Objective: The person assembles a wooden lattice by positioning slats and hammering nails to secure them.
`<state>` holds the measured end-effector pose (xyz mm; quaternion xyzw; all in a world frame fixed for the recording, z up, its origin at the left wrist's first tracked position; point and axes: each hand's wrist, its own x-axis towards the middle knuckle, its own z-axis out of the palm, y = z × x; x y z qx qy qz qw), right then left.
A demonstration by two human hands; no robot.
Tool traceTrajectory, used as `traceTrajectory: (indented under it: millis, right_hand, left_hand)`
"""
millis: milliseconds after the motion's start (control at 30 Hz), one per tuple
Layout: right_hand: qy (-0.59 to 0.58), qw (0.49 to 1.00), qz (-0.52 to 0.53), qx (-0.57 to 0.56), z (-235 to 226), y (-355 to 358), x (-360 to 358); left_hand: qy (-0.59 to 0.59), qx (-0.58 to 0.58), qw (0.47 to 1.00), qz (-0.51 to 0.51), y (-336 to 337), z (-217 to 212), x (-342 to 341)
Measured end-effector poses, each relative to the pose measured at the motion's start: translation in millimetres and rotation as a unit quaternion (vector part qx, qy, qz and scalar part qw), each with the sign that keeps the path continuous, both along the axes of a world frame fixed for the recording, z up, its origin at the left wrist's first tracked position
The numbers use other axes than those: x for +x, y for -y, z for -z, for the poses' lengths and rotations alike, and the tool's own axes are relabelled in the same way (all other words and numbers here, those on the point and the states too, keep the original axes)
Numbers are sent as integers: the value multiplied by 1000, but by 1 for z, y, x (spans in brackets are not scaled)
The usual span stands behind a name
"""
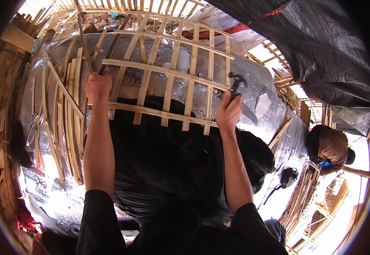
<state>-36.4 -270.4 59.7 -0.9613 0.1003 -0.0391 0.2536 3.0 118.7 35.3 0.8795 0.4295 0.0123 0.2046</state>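
Right hand grips hammer — against bamboo lattice.

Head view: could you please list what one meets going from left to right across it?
Loose bamboo strips → left hand → bamboo lattice → right hand with hammer → another person's brown shirt.

We see silver foil sheeting spread below, with loose bamboo strips lying across its left part. A black tarp hangs at the upper right, beside a white sack. At right another person in a brown top bends low, near a black bag and stacked bamboo slats.
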Motion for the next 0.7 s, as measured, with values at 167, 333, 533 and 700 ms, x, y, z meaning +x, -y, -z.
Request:
traceTrajectory:
  millis: [167, 333, 533, 700]
  right_hand:
    - [-50, 996, -40, 58, -21, -3, 7]
    - [110, 981, -101, -125, 47, 36, 2]
    - [-55, 998, -13, 42, -36, -8, 5]
    - [-78, 996, -42, -6, -20, 14, 7]
  left_hand:
    - [-30, -38, 999, -3, -12, 2, -2]
    - [-12, -42, 999, 4, 10, -1, 7]
    - [-6, -7, 1000, 4, -8, 10, 2]
    - [24, -20, 999, 11, -3, -2, 6]
